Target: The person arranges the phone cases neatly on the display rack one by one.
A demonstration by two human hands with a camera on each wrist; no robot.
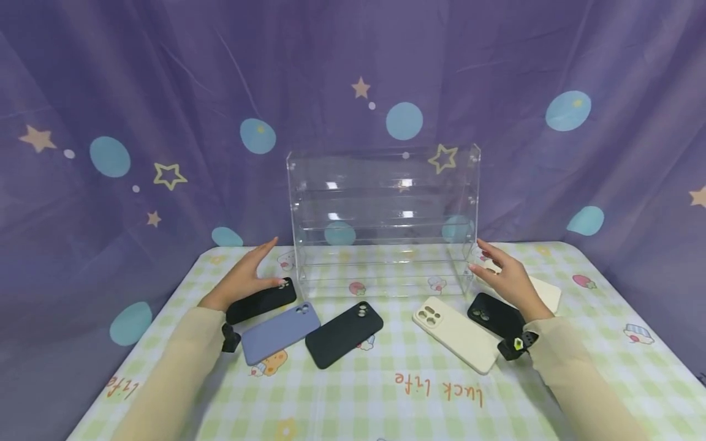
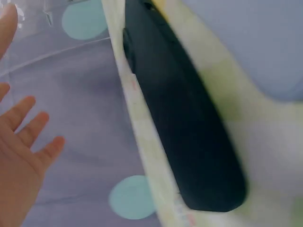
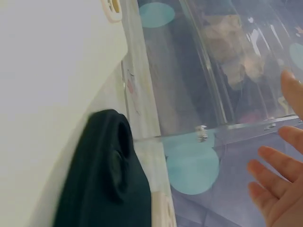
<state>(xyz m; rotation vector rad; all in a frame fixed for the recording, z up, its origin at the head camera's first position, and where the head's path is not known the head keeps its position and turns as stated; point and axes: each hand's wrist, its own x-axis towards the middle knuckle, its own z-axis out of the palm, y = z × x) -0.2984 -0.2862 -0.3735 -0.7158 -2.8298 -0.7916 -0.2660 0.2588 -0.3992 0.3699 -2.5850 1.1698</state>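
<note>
A clear acrylic tiered rack (image 1: 383, 228) stands upright at the back of the table. My left hand (image 1: 245, 278), fingers straight and thumb spread, hovers beside the rack's left side, above a black phone case (image 1: 261, 302). On the other side my right hand (image 1: 510, 278) is held near the rack's right panel, fingers extended; whether the fingertips touch it I cannot tell. Under and beside that hand lie another black phone case (image 1: 493, 313) and a cream one (image 1: 547, 294), partly hidden by it. The left wrist view shows the left hand (image 2: 21, 156) holding nothing.
A blue phone case (image 1: 281, 337) and a black one (image 1: 344, 335) lie left of centre. Another cream case (image 1: 458, 335) lies right of centre. A checked tablecloth (image 1: 342, 404) covers the table; a purple curtain (image 1: 331, 55) hangs behind the rack.
</note>
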